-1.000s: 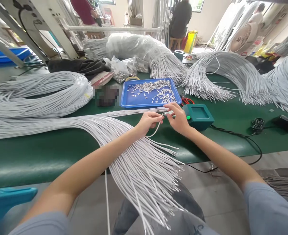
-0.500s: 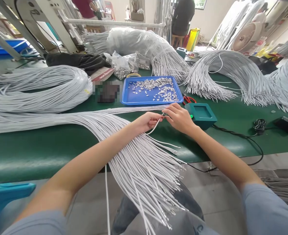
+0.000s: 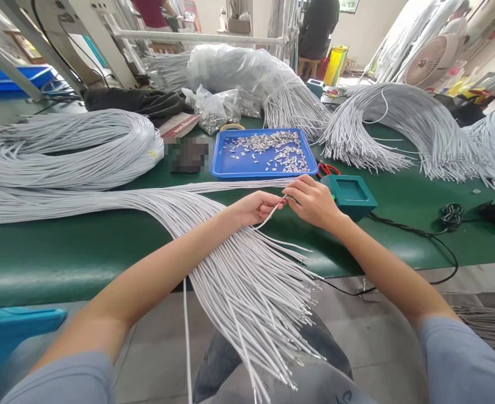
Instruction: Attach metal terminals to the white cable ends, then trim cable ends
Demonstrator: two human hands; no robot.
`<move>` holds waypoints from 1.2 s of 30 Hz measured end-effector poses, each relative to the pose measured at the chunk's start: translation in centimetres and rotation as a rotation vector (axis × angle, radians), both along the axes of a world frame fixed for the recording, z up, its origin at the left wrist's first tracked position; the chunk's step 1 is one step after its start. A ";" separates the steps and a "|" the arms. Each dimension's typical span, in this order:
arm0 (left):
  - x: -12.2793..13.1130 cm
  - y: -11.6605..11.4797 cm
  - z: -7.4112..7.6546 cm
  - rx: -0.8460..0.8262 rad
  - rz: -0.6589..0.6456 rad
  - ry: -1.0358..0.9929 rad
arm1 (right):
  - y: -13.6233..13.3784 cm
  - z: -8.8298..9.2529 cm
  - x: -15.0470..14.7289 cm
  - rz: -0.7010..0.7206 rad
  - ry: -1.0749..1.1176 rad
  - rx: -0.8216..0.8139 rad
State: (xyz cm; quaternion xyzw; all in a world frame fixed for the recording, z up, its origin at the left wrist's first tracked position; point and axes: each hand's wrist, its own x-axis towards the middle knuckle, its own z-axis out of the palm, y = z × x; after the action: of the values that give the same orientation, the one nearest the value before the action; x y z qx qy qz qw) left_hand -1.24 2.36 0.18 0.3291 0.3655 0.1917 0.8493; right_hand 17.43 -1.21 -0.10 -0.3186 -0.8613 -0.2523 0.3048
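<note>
My left hand (image 3: 253, 206) pinches the end of a single white cord (image 3: 268, 218) that loops down toward the table's front edge. My right hand (image 3: 312, 200) is closed at the cord's tip, fingers pinched on something small that I cannot make out. Both hands meet just in front of a blue tray (image 3: 230, 166) strewn with small metal clips (image 3: 278, 154). A thick bundle of white cords (image 3: 239, 275) runs under my left forearm and hangs off the green table (image 3: 83, 252). A small teal box (image 3: 350, 193) with a green button sits right beside my right hand.
Coiled cord bundles (image 3: 70, 148) lie at the left, more (image 3: 382, 129) fan across the right. Clear bags of clips (image 3: 213, 112) and red-handled scissors (image 3: 327, 168) sit near the tray. A black cable (image 3: 440, 224) trails right. People stand at the back; a fan (image 3: 424, 62) is far right.
The hands have stayed together at the cord's tip, drifting slightly right and up in view. The right fingers closed in tighter on the cord end.
</note>
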 end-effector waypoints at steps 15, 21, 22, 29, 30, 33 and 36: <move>0.4 -1.0 -2.1 1.644 0.409 0.360 | -1.5 1.1 -2.2 0.153 1.150 -1.499; 0.8 -0.7 -2.4 1.262 0.384 0.315 | -1.4 2.5 -1.4 -0.152 0.940 -1.145; 0.9 -0.6 -2.4 1.137 0.342 0.321 | -1.2 2.7 -0.8 -0.291 0.782 -0.930; 1.1 0.1 -2.0 0.924 0.091 0.422 | 0.3 3.7 2.3 -0.648 -0.152 -0.804; 1.1 0.0 -1.9 0.905 0.080 0.426 | 0.6 3.7 2.4 -0.655 -0.200 -0.812; 1.1 -0.2 -1.6 0.816 0.078 0.381 | 1.3 3.9 2.3 -0.670 -0.255 -0.836; 0.9 -0.3 -1.3 0.732 0.096 0.307 | 1.9 4.4 2.2 -0.667 -0.263 -0.881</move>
State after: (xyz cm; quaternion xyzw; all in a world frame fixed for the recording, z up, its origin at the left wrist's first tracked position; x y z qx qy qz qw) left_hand -0.29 2.03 -1.16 0.6174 0.4108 0.2971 0.6015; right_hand 19.62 0.67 4.27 -0.6364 -0.7687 0.0107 -0.0630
